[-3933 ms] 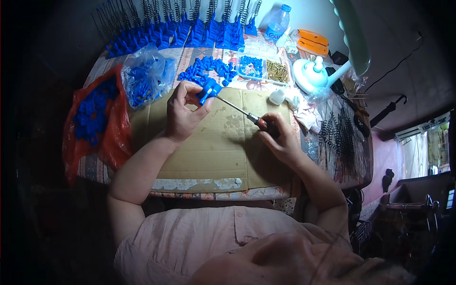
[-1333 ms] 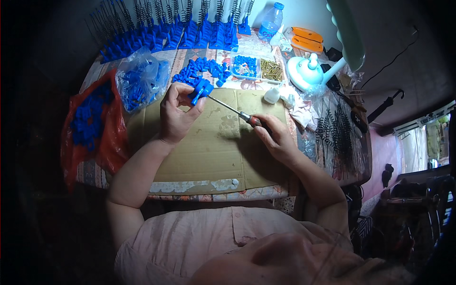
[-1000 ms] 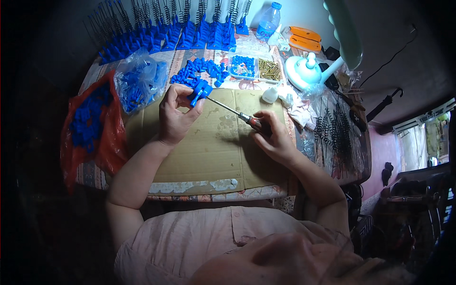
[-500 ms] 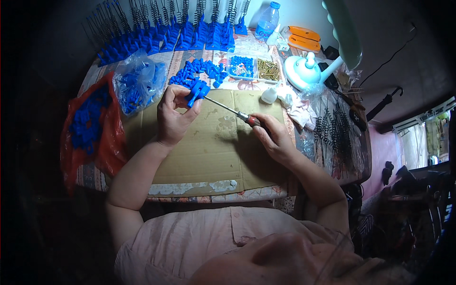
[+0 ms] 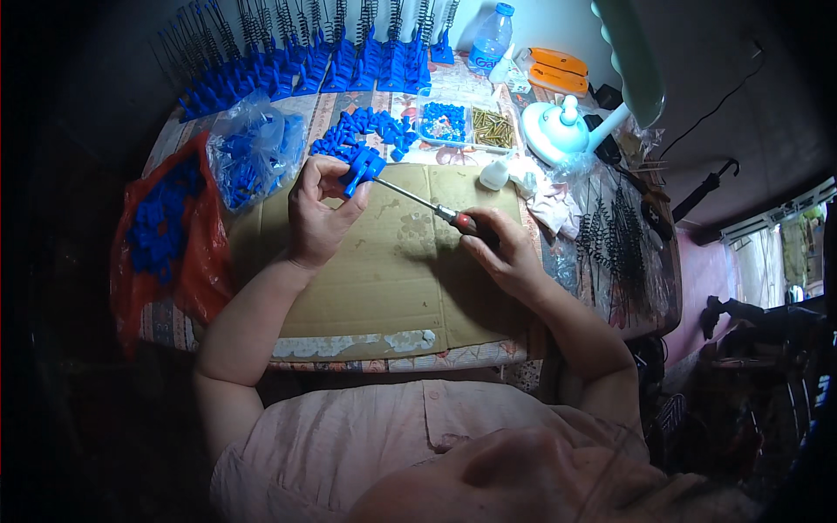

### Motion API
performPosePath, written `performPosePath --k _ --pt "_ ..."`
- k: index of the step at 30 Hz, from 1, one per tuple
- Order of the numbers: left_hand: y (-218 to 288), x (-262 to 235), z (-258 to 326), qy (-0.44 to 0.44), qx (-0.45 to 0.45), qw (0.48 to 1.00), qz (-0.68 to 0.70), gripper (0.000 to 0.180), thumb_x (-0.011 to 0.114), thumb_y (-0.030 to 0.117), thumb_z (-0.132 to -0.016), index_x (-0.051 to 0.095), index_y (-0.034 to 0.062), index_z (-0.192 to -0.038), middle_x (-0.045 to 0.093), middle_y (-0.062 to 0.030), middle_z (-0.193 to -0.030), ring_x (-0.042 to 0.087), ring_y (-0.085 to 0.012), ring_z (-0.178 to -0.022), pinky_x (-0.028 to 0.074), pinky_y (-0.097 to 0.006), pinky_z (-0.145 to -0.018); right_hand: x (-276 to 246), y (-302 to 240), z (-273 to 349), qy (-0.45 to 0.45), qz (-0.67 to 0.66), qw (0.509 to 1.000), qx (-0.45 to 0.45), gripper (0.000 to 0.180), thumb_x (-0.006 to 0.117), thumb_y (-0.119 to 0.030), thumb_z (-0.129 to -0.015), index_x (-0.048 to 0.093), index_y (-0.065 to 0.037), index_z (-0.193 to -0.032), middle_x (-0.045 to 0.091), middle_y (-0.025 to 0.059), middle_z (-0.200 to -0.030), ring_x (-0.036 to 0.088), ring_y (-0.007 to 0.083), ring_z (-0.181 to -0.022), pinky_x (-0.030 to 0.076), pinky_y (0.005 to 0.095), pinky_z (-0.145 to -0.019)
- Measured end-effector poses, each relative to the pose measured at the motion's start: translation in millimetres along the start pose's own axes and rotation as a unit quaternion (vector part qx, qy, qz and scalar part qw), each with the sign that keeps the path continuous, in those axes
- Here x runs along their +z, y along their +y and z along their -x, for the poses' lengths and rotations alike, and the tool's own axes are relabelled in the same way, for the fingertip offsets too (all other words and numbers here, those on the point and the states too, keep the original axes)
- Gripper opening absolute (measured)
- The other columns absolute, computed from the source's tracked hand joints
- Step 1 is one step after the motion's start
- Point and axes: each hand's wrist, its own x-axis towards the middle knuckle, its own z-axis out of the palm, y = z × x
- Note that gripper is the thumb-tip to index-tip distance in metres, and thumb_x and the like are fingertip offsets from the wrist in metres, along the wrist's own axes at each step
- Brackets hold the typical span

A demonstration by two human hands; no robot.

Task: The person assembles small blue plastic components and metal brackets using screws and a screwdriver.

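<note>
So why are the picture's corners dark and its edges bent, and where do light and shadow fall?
Head view: the fisheye lens likely bows the table and leaves the corners dark; head view: brightest around the lamp base and back wall; head view: shadow falls on the cardboard beside the right hand.

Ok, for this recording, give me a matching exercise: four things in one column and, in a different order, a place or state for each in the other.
Things:
1. Screwdriver
2. Red bag
3. Gold-coloured screws
4. Bottle

Places or states:
A. In a clear tray
B. Upright, with a blue cap
C. Held in the right hand
D. Left of the cardboard

Pairs: 1-C, 2-D, 3-A, 4-B.
</note>
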Motion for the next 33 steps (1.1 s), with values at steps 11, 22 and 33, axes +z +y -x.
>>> performPosePath --k 11,22,33 --pt "0 0 0 -0.002 -0.002 1.0 0.002 0.032 0.07 -0.002 -0.081 0.048 0.0029 -0.103 0.051 -0.005 -0.103 0.059 -0.0103 -0.089 0.05 -0.024 -0.077 1 -4 2 -0.031 -0.004 0.999 0.03 0.036 0.061 -0.003 -0.089 0.05 0.0 -0.123 0.06 0.011 -0.108 0.058 0.0157 -0.104 0.046 0.028 -0.089" --pt "2 0 -1 0.004 0.003 1.0 0.001 0.031 0.07 -0.002 -0.081 0.048 0.003 -0.103 0.051 -0.0045 -0.102 0.059 -0.0099 -0.088 0.05 -0.024 -0.077 1 1 0 0.01 -0.009 1.0 -0.025 0.029 0.063 -0.009 -0.088 0.054 -0.002 -0.115 0.064 0.0157 -0.096 0.064 0.0277 -0.09 0.049 0.0347 -0.079" --pt "4 2 -1 -0.003 -0.006 1.0 0.007 0.031 0.07 -0.001 -0.081 0.049 0.0034 -0.103 0.051 -0.0041 -0.101 0.058 -0.0094 -0.088 0.049 -0.025 -0.078 6 2 3 0.005 -0.059 0.998 0.007 0.032 0.062 -0.009 -0.088 0.051 -0.002 -0.117 0.065 0.0166 -0.098 0.066 0.0287 -0.091 0.051 0.0353 -0.078"
